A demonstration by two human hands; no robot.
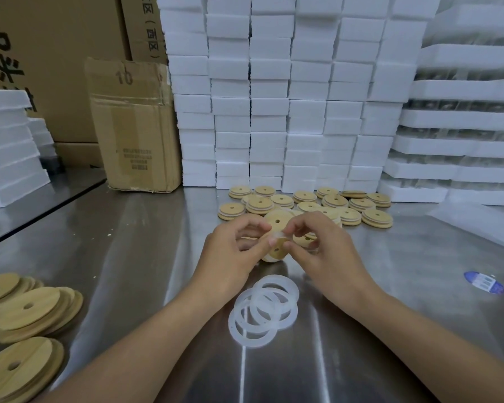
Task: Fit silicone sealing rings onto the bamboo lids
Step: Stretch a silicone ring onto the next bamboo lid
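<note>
My left hand (233, 245) and my right hand (323, 242) meet above the steel table (134, 251), both pinching a translucent silicone ring (278, 236) against a round bamboo lid (276, 251) with a centre hole. A second lid (277, 220) stands just behind it. Several loose white silicone rings (264, 309) lie overlapped on the table between my forearms. A pile of bamboo lids (306, 203) sits behind my hands. More lids (26, 312) lie at the near left.
Stacks of white foam blocks (274, 97) wall off the back and right. A worn cardboard box (134, 126) stands at the back left, with foam slabs (9, 149) further left. A blue and white sticker (484, 282) lies on the table at the right.
</note>
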